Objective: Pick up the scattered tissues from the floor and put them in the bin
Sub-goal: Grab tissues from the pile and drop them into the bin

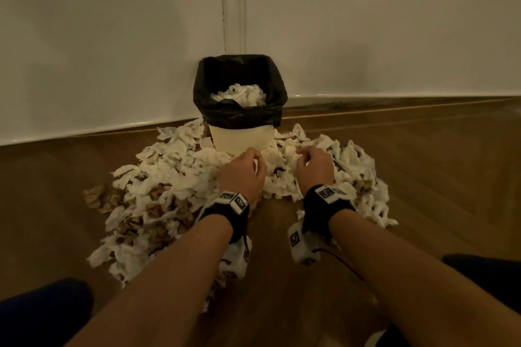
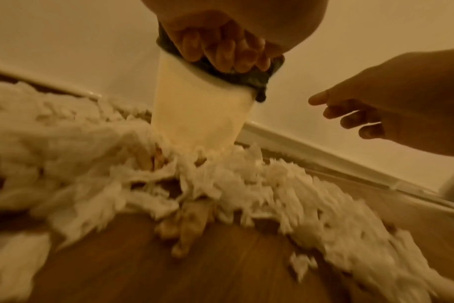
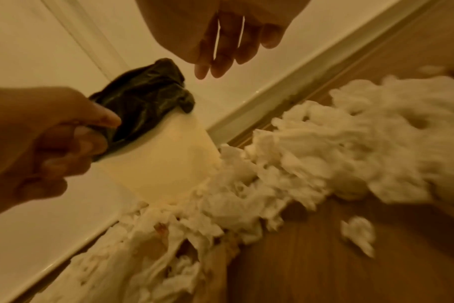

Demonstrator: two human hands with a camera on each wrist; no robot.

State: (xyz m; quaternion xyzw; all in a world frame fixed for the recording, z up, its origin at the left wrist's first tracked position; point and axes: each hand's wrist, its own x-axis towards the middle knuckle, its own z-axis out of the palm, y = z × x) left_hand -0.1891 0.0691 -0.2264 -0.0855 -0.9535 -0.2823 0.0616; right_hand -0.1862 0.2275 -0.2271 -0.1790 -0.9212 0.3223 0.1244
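A white bin (image 1: 242, 139) with a black liner (image 1: 239, 117) stands in the wall corner, with crumpled tissues (image 1: 242, 94) heaped inside. A wide pile of white tissues (image 1: 169, 177) surrounds its base on the wooden floor. My left hand (image 1: 245, 169) hovers just above the pile in front of the bin. Its fingers (image 2: 220, 51) are curled in, and no tissue shows in them in either wrist view. My right hand (image 1: 313, 165) hovers beside it, its fingers (image 3: 220, 53) hanging relaxed and empty. The bin (image 2: 202, 116) and pile (image 2: 246, 184) lie below both hands.
White walls and a skirting board (image 1: 84, 132) close off the back. Brown-stained tissues (image 1: 98, 197) lie at the pile's left edge. A small stray tissue (image 3: 358, 231) sits on the bare floor (image 1: 423, 177). My dark-clothed knees (image 1: 42, 313) frame the bottom corners.
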